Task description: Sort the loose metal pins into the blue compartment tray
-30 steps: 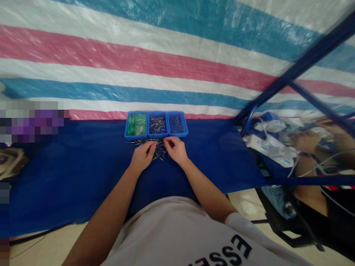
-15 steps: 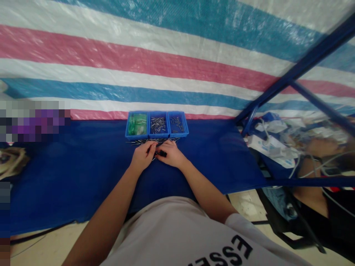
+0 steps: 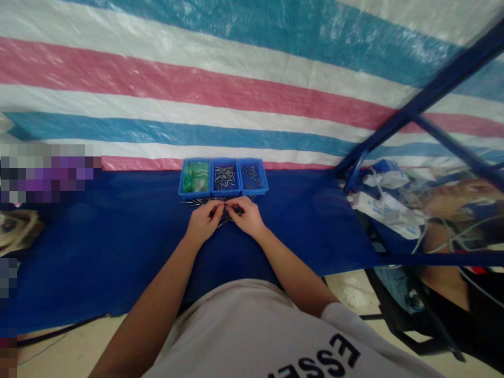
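Note:
Side by side over the blue table, my left hand (image 3: 205,218) and my right hand (image 3: 247,215) meet at the fingertips. Both are pinched closed; whatever lies between the fingers is too small to make out. Thin dark metal rods (image 3: 196,201) lie loose under and around the hands. Just behind them stand three joined blue bins: the left bin (image 3: 181,184) holds green-wrapped packs, the middle one has many short metal pins (image 3: 225,178), and the right bin (image 3: 265,184) contains fewer pins.
The blue table (image 3: 118,236) backs onto a striped tarp (image 3: 236,94). Blue metal bars (image 3: 397,123) rise at the right. Beyond them are white boxes (image 3: 388,212), cables and another person's arm (image 3: 443,283). A brown bag (image 3: 19,228) sits at the left edge.
My right hand has shifted slightly, its fingertips now up against my left fingertips. The dark item seen at my right fingers before no longer shows clearly.

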{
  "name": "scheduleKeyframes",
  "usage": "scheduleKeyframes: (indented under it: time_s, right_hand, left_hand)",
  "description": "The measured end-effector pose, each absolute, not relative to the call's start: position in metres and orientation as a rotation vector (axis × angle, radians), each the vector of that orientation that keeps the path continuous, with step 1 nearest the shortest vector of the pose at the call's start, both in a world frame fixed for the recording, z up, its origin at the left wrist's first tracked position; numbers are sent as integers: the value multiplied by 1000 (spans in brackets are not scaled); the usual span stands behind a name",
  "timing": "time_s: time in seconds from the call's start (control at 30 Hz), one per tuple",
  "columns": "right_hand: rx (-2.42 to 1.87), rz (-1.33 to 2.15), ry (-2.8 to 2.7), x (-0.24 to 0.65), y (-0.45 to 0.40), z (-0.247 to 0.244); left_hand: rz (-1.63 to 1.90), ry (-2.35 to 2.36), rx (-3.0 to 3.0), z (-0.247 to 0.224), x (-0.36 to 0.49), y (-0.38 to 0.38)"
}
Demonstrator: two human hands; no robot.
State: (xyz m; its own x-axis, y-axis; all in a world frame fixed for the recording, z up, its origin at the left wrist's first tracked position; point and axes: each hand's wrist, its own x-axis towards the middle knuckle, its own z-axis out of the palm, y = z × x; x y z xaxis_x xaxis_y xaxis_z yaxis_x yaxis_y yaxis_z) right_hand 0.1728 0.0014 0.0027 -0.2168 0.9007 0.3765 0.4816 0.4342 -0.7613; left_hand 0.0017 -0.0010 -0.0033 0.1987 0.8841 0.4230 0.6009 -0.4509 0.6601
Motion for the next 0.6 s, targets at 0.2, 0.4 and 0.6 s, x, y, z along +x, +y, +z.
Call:
scheduleKeyframes:
  time_s: [0.2,0.4,0.6]
  right_hand:
    - [-1091,959,-1455,167,2,-4]
    - [-982,1152,-1291,164,1,-4]
    - [-1031,1158,-1351,165,2,-4]
  left_hand:
    - [1156,1266,2214,-8,2,1]
    - [1188,1324,2181,-5,3,0]
    - [1173,1324,2125,-6,3,0]
